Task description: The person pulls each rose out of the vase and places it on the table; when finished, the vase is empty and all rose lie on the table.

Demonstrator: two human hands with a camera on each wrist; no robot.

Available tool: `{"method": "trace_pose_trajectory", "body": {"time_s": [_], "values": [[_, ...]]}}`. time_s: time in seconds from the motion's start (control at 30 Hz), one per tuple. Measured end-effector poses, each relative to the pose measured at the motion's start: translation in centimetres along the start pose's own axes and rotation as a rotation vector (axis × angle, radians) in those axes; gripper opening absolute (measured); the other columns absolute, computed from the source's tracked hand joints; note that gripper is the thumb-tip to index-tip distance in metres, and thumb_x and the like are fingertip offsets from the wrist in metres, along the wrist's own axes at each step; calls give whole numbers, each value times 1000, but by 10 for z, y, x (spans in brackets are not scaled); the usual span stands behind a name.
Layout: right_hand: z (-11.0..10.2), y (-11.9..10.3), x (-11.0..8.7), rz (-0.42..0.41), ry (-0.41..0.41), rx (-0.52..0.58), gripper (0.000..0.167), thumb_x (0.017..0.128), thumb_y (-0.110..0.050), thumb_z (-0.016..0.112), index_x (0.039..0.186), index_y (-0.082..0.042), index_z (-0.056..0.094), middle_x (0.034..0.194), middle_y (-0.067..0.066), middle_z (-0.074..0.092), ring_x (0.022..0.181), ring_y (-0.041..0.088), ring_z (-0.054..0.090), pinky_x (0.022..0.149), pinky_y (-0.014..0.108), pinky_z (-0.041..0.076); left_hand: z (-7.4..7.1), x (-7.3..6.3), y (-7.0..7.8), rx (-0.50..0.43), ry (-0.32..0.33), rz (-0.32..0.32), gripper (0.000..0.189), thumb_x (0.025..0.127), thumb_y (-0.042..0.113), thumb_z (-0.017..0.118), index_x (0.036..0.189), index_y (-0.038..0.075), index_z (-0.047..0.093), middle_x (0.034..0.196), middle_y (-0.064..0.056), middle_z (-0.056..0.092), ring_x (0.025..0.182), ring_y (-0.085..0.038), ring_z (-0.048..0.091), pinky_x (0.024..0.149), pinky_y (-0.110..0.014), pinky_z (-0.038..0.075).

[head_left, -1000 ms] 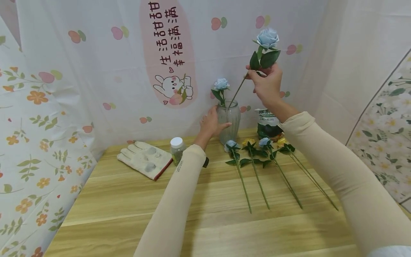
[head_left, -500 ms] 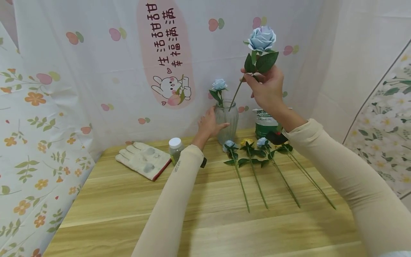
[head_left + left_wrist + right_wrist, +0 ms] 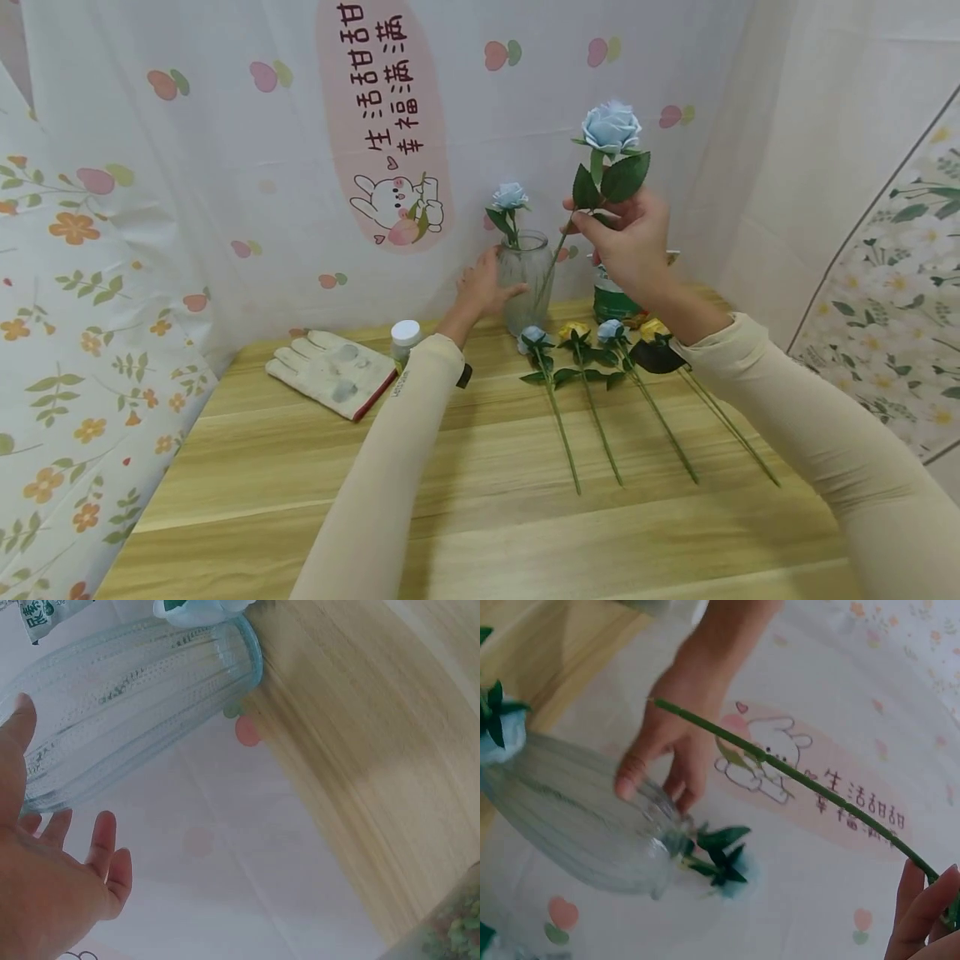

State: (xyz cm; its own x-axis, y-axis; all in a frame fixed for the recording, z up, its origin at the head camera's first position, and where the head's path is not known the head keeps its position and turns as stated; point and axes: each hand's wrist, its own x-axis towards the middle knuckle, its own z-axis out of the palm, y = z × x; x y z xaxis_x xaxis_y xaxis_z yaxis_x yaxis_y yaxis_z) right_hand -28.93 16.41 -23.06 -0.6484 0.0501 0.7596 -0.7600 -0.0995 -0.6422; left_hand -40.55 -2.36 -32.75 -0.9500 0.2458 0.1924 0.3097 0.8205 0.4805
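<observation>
My left hand (image 3: 480, 287) holds a ribbed clear glass vase (image 3: 525, 287) at its upper left side, thumb across the front. In the left wrist view the thumb overlaps the vase (image 3: 142, 705) and the other fingers bend at its edge. One light-blue artificial rose (image 3: 510, 197) stands in the vase, leaning left. My right hand (image 3: 633, 242) pinches another blue rose (image 3: 611, 129) just under its leaves, bloom up. Its bare green stem (image 3: 802, 780) slants down in front of the vase; in the right wrist view the stem's end lies outside the mouth.
Several blue and yellow roses (image 3: 573, 332) lie side by side on the wooden table (image 3: 480, 517), stems toward me. Behind them stands a green-and-white bag (image 3: 611, 300). Left of the vase are a white-capped jar (image 3: 405, 335) and a work glove (image 3: 333, 375). A printed cloth (image 3: 277, 167) hangs behind.
My right hand has come down with the blue rose, and its stem has gone from the vase's mouth to across the vase's front right side. My left hand stays on the vase.
</observation>
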Motion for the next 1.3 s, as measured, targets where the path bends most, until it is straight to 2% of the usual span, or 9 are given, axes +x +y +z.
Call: {"method": "trace_pose_trajectory", "body": {"time_s": [0.33,0.53,0.63,0.93,1.07,1.2,1.3], "values": [[1,22,-42,147,-88,-107,28,90,3,69,118,-1,64,96,1,76,68,15,72,35,27,37,-4,1,-4,-22,-17,52,84,95,55,59,157,16,18,160,-9,29,141,-44,29,111,-62,21],[7,30,-73,383,-133,-89,42,91,4,67,131,-1,57,96,-5,76,66,14,72,35,24,35,-3,0,-6,-30,-16,51,83,95,55,59,157,16,19,160,-7,29,141,-43,30,110,-63,22],[8,36,-88,485,-163,-125,43,91,3,67,133,-2,56,95,-6,76,67,15,72,36,23,35,-3,0,-7,-39,-16,53,82,95,53,60,157,17,19,161,-6,29,142,-43,30,110,-64,22],[12,61,-119,769,-249,-152,45,92,0,65,135,-1,53,103,11,75,70,15,71,41,23,33,-6,-2,-9,-58,-12,51,79,95,50,61,156,18,22,161,-3,30,141,-41,31,109,-63,23],[13,69,-127,861,-303,-150,45,91,1,63,134,0,52,107,17,73,70,17,71,41,23,29,-6,-2,-10,-57,-8,59,79,95,52,61,156,19,22,161,-2,30,142,-40,31,108,-63,24],[14,76,-131,959,-339,-126,58,88,3,62,143,-2,43,114,21,70,71,17,72,41,24,24,-8,-2,-10,-59,-11,57,78,96,50,61,156,19,23,160,-1,30,141,-41,32,107,-61,24],[15,83,-135,1010,-359,-102,59,88,4,61,143,-2,40,117,23,68,74,18,73,40,23,24,-9,-3,-10,-64,-23,54,77,96,49,60,156,20,23,160,0,30,141,-40,32,107,-60,24]]}}
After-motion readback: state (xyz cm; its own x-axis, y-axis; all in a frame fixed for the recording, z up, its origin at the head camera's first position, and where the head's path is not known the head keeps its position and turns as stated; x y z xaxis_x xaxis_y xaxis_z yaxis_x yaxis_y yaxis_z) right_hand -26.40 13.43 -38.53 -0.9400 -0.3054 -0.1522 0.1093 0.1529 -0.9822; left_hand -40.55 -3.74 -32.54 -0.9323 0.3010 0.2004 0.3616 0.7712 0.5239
